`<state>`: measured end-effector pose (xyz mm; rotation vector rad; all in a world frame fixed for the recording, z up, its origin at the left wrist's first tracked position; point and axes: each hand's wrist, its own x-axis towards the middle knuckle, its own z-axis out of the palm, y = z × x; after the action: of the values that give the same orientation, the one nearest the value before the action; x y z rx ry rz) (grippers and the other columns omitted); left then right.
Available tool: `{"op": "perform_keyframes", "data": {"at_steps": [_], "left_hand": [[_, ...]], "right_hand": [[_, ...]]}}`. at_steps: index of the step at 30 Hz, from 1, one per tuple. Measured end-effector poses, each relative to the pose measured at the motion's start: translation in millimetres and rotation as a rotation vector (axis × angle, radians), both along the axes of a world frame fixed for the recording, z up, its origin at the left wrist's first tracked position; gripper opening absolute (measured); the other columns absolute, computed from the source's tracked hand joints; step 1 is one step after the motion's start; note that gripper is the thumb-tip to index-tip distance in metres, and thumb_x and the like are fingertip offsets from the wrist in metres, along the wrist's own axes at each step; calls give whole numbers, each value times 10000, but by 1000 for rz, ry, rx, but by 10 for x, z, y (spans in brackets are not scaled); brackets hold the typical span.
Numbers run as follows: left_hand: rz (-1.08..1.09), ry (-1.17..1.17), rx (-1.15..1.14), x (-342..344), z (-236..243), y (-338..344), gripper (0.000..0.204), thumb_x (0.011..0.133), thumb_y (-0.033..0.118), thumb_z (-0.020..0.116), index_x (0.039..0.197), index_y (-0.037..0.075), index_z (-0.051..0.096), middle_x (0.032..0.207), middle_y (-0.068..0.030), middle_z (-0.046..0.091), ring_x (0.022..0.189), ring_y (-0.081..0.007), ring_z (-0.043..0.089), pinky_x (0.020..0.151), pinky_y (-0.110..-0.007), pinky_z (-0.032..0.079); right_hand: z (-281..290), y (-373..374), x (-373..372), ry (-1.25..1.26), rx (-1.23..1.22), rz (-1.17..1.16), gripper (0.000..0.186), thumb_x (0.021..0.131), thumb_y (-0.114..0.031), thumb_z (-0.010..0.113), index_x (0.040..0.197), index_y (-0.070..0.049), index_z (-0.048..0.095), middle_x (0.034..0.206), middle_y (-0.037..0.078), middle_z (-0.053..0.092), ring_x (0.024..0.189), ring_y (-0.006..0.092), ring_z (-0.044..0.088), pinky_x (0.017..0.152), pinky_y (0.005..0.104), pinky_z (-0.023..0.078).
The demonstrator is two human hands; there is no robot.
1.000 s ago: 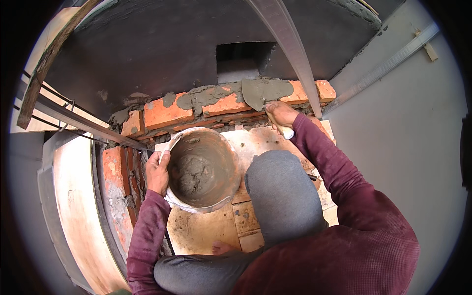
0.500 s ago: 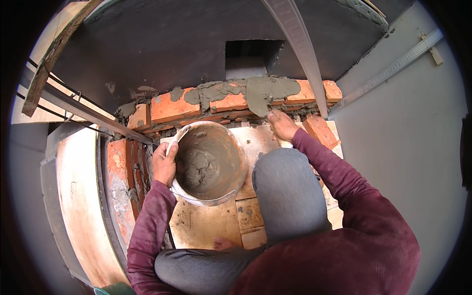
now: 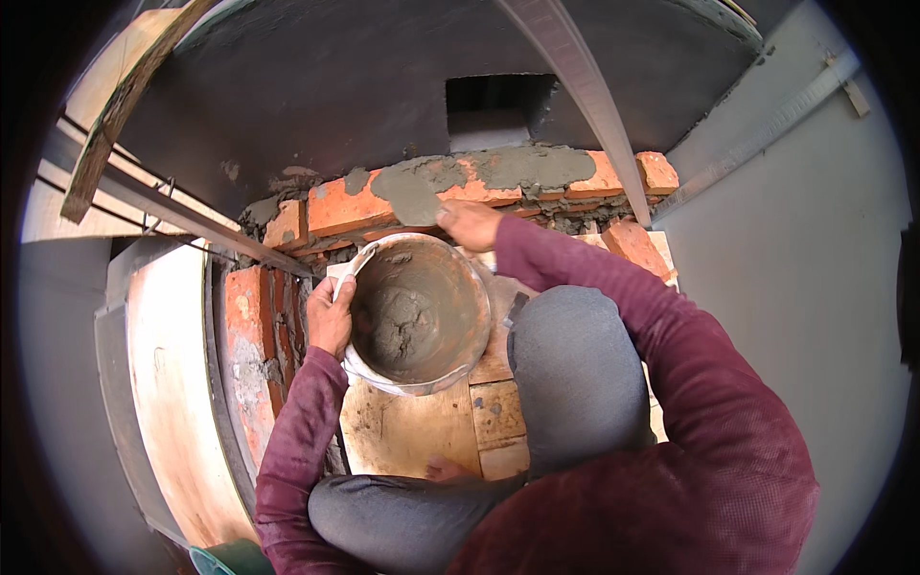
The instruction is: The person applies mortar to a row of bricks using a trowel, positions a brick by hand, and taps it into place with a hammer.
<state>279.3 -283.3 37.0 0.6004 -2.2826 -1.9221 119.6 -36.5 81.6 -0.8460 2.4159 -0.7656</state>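
My left hand (image 3: 331,316) is closed on the white handle at the left side of a bucket (image 3: 462,347), which has wet grey mortar (image 3: 402,321) in its bottom. My right hand (image 3: 470,227) is closed on a trowel, just above the bucket. The trowel's blade (image 3: 409,199), smeared with mortar, is over a row of orange bricks (image 3: 347,206) along the foot of a dark wall; patches of mortar cover parts of the row. A loose-looking brick (image 3: 636,251) lies to the right of my right forearm.
Metal profiles (image 3: 585,86) lean at the right and cross at the left (image 3: 192,216), beside a weathered wood batten (image 3: 115,115). The dark wall (image 3: 307,96) has a square opening (image 3: 489,110). A brick stack (image 3: 247,316) and pale board (image 3: 168,374) stand left, a grey wall (image 3: 795,307) right. My bent legs occupy the lower middle.
My right hand has moved left with the trowel, from the middle-right of the brick row to above the bucket. My left hand and the bucket have shifted slightly up and right in the picture.
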Motion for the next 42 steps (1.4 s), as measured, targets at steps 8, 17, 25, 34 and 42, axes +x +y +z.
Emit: {"op": "perform_keyframes", "data": {"at_steps": [8,17,25,34,42], "left_hand": [[-26,8,-179,-122,24,96,292,916,235,624,719,39,537,663,45,494,620,-70,407,561,-270,358],[77,-73,-292,126,101,-225,318,906,267,625,695,52,519,636,22,469,607,-80,398,563,-271,348],[59,-18,-333,199,-95,-503,298,902,280,619,726,54,538,648,13,455,635,-99,411,595,-284,358],[-106,-23,-346,-29,121,-402,322,900,292,626,744,19,560,641,18,461,620,-91,415,590,-283,367],[-133,-6,-356,-35,63,-456,291,890,274,635,767,18,570,646,3,473,645,-100,437,608,-292,380]], "right_hand": [[222,280,-139,-522,-79,-80,371,1025,-277,292,1133,22,483,688,58,513,496,141,537,440,289,472],[-239,261,-237,-129,-41,-43,378,991,-279,357,1026,58,524,865,211,633,716,328,641,675,416,515],[352,486,-73,490,293,299,240,918,-199,523,1053,-3,497,854,198,621,764,376,621,719,460,499],[-303,-335,471,915,172,711,320,868,-132,548,1128,34,462,937,177,566,718,270,652,564,365,536],[-441,-129,646,820,97,1036,346,832,-149,588,1115,41,525,945,145,564,744,266,665,606,364,551]]}}
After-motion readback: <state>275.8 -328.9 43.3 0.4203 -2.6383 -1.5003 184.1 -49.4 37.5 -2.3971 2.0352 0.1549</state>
